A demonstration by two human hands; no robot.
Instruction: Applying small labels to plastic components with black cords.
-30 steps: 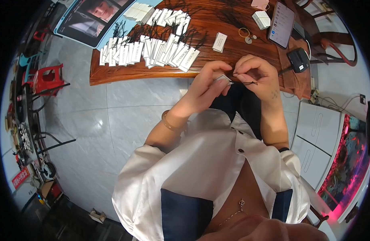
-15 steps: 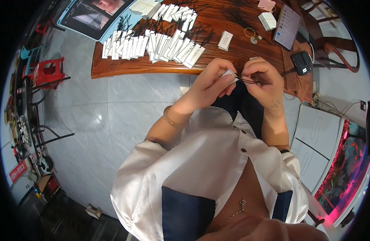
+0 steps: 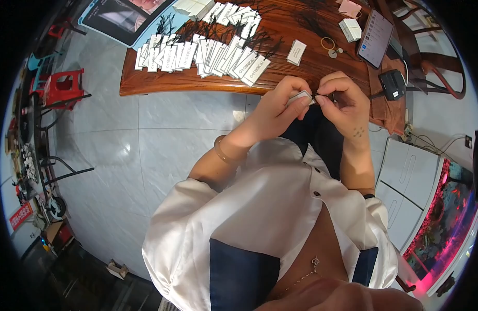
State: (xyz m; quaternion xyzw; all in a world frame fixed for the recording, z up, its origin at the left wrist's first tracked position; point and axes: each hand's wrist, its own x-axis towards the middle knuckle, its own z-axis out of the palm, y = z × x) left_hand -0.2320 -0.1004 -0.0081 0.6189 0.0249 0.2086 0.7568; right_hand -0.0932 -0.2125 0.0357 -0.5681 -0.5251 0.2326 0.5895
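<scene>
Jutting from between the left fingers [image 3: 296,108] is a white tag [image 3: 300,95]

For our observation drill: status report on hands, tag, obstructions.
Left hand pinching white tag. Right hand pinching black cord beside it. Nothing visibly blocking either hand.

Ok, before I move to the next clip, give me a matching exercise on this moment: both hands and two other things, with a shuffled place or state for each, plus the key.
Things:
1. Left hand
2. Right hand
3. Phone
4. Red stool

Places or states:
A. at the picture's left side
B. pinching a black cord
C. lit up, at the right part of the wooden table
D. holding a white card

Pairs: 1-D, 2-B, 3-C, 4-A
</scene>
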